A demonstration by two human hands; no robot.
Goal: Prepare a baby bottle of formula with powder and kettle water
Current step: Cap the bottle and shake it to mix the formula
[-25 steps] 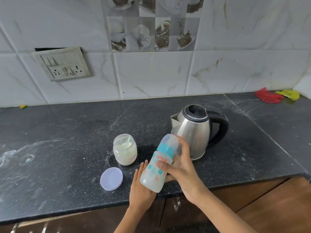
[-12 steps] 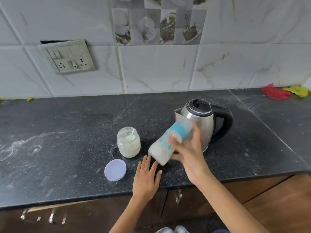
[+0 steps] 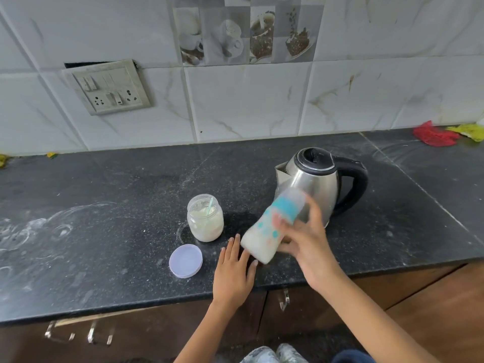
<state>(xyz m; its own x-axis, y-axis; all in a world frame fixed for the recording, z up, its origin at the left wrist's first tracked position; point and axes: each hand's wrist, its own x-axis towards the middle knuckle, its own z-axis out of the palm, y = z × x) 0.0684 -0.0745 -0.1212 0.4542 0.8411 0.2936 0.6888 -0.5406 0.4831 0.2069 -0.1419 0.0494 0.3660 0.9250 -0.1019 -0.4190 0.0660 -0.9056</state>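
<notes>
My right hand (image 3: 305, 241) grips a baby bottle (image 3: 264, 235) with a blue collar and a clear cap. The bottle is tilted, cap toward the kettle, blurred by motion, and holds milky white liquid. My left hand (image 3: 233, 271) lies flat on the black counter (image 3: 104, 231) just below the bottle, fingers apart, holding nothing. An open glass jar of white powder (image 3: 205, 218) with a scoop handle inside stands left of the bottle. Its round pale lid (image 3: 186, 260) lies on the counter in front of it. Behind my right hand stands a steel kettle (image 3: 314, 184) with a black handle, lid closed.
A switch and socket plate (image 3: 110, 87) is on the tiled wall at the back left. Red and yellow cloths (image 3: 440, 136) lie at the far right of the counter. Powder smears mark the counter's left part. Cabinet doors with metal handles (image 3: 78, 334) run below the front edge.
The bottle in my right hand has swung from nearly upright to more tilted and blurred, moving as if shaken. My left hand has stayed flat on the counter. The camera has tilted downward slightly.
</notes>
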